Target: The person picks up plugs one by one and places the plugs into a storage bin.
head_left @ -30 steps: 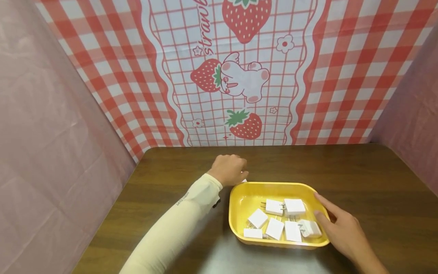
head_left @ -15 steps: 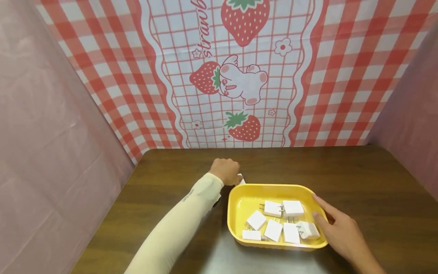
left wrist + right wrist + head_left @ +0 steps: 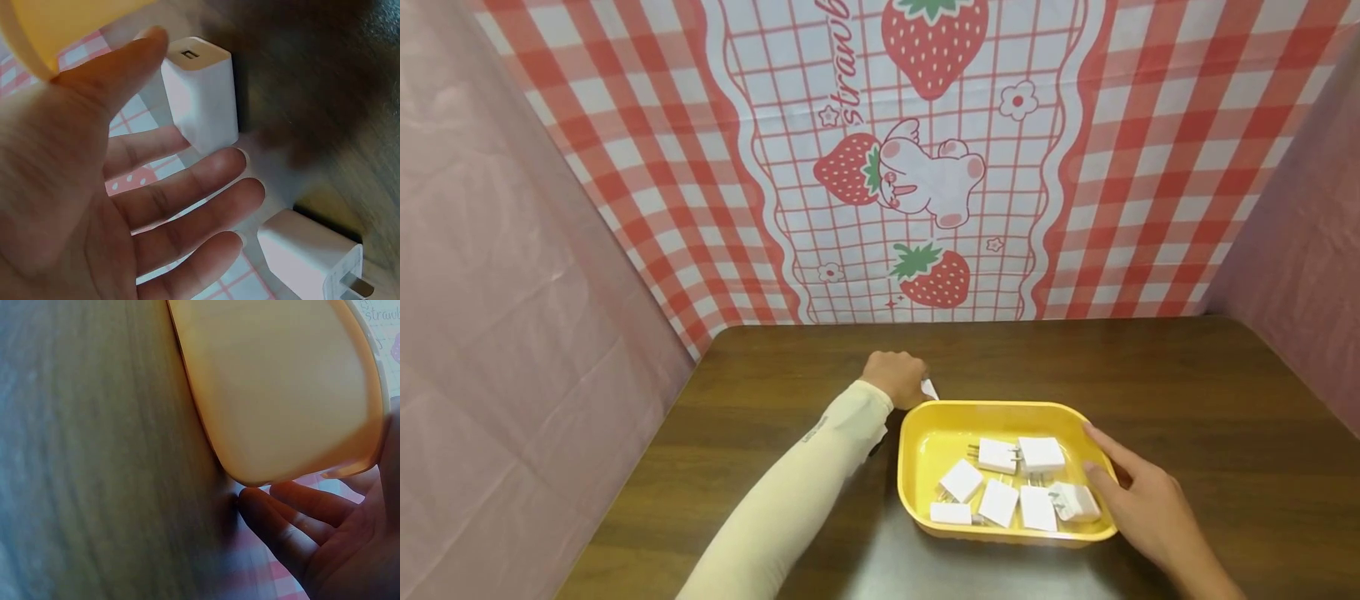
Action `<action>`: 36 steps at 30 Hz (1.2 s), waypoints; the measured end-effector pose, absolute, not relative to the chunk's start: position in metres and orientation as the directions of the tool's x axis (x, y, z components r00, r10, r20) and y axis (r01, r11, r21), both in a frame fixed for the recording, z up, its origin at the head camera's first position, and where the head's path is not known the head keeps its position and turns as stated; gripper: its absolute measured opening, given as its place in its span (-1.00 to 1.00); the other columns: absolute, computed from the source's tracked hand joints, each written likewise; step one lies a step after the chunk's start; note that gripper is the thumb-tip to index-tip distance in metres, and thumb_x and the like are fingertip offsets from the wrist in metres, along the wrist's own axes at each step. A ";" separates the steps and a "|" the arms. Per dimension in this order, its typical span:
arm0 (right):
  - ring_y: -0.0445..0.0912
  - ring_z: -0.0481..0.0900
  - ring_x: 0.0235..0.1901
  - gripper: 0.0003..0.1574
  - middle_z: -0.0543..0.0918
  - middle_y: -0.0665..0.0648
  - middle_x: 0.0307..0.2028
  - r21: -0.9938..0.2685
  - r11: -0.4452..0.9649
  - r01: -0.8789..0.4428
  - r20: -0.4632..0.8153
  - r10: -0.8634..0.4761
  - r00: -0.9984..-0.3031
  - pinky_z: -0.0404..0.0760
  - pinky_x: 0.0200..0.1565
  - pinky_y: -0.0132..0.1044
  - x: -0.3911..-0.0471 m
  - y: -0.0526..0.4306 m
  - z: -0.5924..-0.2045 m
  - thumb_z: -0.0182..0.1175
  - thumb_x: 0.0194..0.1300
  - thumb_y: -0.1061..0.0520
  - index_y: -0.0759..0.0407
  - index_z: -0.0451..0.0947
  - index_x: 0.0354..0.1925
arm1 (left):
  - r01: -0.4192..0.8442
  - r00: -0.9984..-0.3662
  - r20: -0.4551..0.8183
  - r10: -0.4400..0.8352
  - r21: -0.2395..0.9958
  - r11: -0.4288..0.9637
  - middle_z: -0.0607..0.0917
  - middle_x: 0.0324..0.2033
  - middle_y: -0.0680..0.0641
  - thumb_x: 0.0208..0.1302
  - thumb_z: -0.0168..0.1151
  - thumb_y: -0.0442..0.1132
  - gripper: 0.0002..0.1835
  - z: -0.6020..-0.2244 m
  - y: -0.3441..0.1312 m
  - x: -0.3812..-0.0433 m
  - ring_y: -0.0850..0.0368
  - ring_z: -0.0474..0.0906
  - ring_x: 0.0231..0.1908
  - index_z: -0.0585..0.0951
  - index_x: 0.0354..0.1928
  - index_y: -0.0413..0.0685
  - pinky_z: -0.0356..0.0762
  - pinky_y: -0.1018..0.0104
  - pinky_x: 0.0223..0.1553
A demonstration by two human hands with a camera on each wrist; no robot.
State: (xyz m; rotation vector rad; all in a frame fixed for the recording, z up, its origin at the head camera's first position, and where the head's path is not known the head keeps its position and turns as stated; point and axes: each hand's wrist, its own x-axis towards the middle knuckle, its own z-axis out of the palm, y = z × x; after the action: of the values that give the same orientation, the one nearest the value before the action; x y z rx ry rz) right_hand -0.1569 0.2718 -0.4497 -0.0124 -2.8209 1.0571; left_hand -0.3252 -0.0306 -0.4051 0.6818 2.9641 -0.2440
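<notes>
My left hand point(image 3: 895, 377) is just past the far left corner of a yellow plastic tray point(image 3: 1000, 406). Its thumb and index finger pinch a white USB wall charger point(image 3: 203, 94), while the other fingers spread out below. A second white charger point(image 3: 309, 253), prongs showing, lies on the table near the fingertips in the left wrist view. On the tray's right side, my right hand point(image 3: 1153, 500) grips the wall, thumb over the rim and fingers against the outside. Several white chargers point(image 3: 998, 503) lie loose inside the tray, some with metal prongs visible.
The brown wooden table point(image 3: 790, 367) reaches back to a red-checked strawberry cloth point(image 3: 925, 192) hanging behind it. Pink cloth point(image 3: 535, 292) hangs at the left, and more is at the right.
My left hand has shifted slightly left and nearer, and more of a white charger shows beside it. The right hand keeps its grip on the tray.
</notes>
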 end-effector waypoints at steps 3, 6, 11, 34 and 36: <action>0.31 0.52 0.09 -0.34 0.51 0.46 0.20 -0.653 0.756 -0.044 0.125 0.050 -0.991 0.45 -0.05 0.25 -0.157 0.271 -0.449 0.12 0.48 -0.10 0.08 0.37 0.43 | 0.441 -0.896 -0.125 0.427 -0.130 0.888 0.77 -0.23 0.14 0.19 0.33 0.27 -0.61 -0.406 -0.031 -0.325 0.11 0.68 -0.25 0.75 -0.07 0.29 0.59 0.11 -0.24; 0.31 0.51 0.09 -0.34 0.51 0.46 0.20 -0.651 0.758 -0.042 0.117 0.045 -0.992 0.45 -0.05 0.24 -0.156 0.270 -0.448 0.11 0.48 -0.11 0.08 0.36 0.43 | 0.444 -0.894 -0.124 0.430 -0.121 0.888 0.77 -0.23 0.14 0.19 0.34 0.24 -0.64 -0.407 -0.032 -0.325 0.12 0.69 -0.26 0.75 -0.06 0.29 0.60 0.11 -0.26; 0.34 0.50 0.11 -0.33 0.49 0.47 0.21 -0.651 0.758 -0.036 0.108 0.047 -0.993 0.44 -0.03 0.28 -0.156 0.271 -0.449 0.11 0.49 -0.12 0.09 0.35 0.44 | 0.450 -0.890 -0.111 0.441 -0.074 0.890 0.76 -0.19 0.13 0.21 0.34 0.17 -0.69 -0.412 -0.035 -0.325 0.11 0.69 -0.19 0.73 -0.07 0.29 0.60 0.09 -0.22; 0.36 0.46 0.16 -0.29 0.46 0.48 0.24 -0.663 0.748 -0.011 0.073 0.051 -0.996 0.42 0.00 0.30 -0.157 0.273 -0.449 0.12 0.47 -0.15 0.05 0.32 0.46 | 0.390 -0.920 0.008 0.391 -0.056 0.919 0.75 -0.33 0.02 0.24 0.22 0.36 -0.49 -0.425 -0.045 -0.323 0.06 0.69 -0.32 0.69 -0.24 0.06 0.61 0.07 -0.39; 0.36 0.46 0.16 -0.29 0.46 0.48 0.24 -0.664 0.748 -0.015 0.079 0.051 -0.996 0.42 0.00 0.29 -0.157 0.273 -0.449 0.13 0.47 -0.14 0.05 0.33 0.46 | 0.393 -0.918 0.021 0.395 -0.057 0.918 0.76 -0.31 0.01 0.25 0.20 0.36 -0.48 -0.426 -0.045 -0.323 0.05 0.69 -0.30 0.70 -0.20 0.06 0.61 0.07 -0.38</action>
State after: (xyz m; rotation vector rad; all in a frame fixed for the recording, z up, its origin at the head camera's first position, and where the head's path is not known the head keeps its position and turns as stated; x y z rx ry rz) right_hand -0.1570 0.2727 -0.4490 -0.0299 -2.8501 1.0834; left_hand -0.3233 -0.0452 -0.4256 0.6390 3.1077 -0.0824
